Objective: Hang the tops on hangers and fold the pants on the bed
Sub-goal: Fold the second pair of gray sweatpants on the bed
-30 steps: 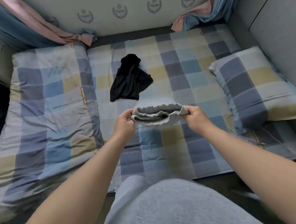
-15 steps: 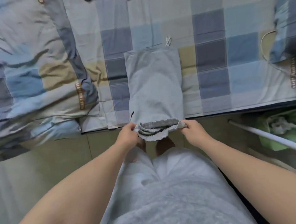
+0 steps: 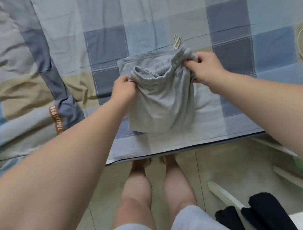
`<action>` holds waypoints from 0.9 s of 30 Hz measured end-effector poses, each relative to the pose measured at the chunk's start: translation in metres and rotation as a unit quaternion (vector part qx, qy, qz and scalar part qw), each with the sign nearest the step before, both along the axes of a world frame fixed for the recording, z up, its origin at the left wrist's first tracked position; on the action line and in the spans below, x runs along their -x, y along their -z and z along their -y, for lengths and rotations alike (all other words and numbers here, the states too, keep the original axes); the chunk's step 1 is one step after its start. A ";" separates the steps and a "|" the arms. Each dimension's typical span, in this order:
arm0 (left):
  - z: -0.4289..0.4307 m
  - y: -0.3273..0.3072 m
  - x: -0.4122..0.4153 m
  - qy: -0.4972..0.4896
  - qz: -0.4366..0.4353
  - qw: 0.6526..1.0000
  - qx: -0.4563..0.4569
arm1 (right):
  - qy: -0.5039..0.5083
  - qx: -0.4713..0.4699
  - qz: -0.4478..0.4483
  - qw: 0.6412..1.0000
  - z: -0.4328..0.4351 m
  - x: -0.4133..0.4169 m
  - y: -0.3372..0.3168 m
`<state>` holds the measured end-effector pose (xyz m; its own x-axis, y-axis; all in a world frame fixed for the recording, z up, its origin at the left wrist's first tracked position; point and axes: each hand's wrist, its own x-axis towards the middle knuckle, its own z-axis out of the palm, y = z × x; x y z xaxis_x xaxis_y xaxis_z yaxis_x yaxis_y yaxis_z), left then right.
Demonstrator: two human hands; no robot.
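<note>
**Grey pants bundled on the checked bed, waistband pinched at both ends**

The grey pants point(image 3: 161, 103) lie at the centre of the frame on the bed point(image 3: 106, 42), near its lower edge. They form a soft, roughly square bundle of thin jersey cloth with loose drape folds. Their gathered elastic waistband point(image 3: 162, 70), ruffled and ribbed, is raised off the layer beneath and sags open in a curve between the hands. The left hand point(image 3: 123, 89) has its grip closed on the waistband's left end, fingers curled round the fabric. The right hand point(image 3: 206, 69) pinches the right end, slightly higher in the frame. A pale drawstring point(image 3: 177, 40) pokes out just above the bundle.

The sheet is smooth cloth in blue, grey and beige squares with stitched seams. A crumpled quilt point(image 3: 19, 79) of the same check fills the left of the frame and carries an orange lettered tag point(image 3: 56, 119). Below the bed edge are pale floor tiles point(image 3: 222, 163) and bare legs. At lower right, black cloth point(image 3: 267, 212) sits by a white bar point(image 3: 222, 192).
</note>
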<state>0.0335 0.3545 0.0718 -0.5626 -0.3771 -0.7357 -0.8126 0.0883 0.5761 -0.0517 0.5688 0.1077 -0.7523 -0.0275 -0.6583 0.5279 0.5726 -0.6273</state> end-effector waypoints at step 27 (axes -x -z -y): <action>0.014 0.036 -0.055 0.049 0.186 0.981 -0.029 | 0.166 0.049 0.266 0.948 -0.001 -0.072 0.070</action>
<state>0.0889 0.3402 0.0362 -0.2829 -0.2866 -0.9153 -0.9566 0.1533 0.2477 0.0205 0.5693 0.0381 -0.2925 0.0714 -0.9536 0.9255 0.2719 -0.2635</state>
